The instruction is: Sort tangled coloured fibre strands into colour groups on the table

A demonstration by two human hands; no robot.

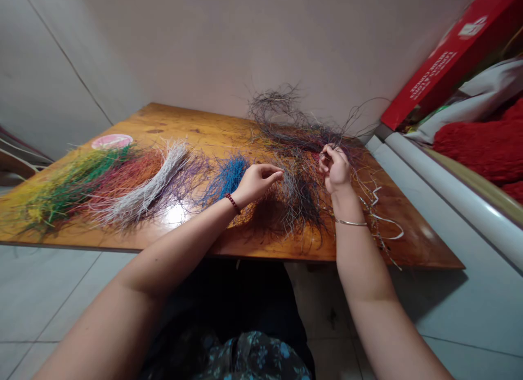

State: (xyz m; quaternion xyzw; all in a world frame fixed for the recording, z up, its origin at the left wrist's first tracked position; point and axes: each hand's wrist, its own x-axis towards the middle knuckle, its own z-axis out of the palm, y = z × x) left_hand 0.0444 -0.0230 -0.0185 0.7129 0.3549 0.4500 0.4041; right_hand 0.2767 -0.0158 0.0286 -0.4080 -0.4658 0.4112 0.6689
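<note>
My left hand is above the table between the blue strands and a grey bundle, thumb and fingers pinched together; whatever lies between the fingertips is too thin to make out. Curled fingers show on my right hand, raised at the near side of a tangled dark heap; what it holds cannot be made out either. Thin dark and reddish strands lie around and behind that hand. A white bundle lies left of the blue one, over purple strands.
Yellow-green strands and orange-red strands lie at the left of the wooden table, near a pink round label. A white ribbon curls at the right. Beyond stand a red box and red fluffy material.
</note>
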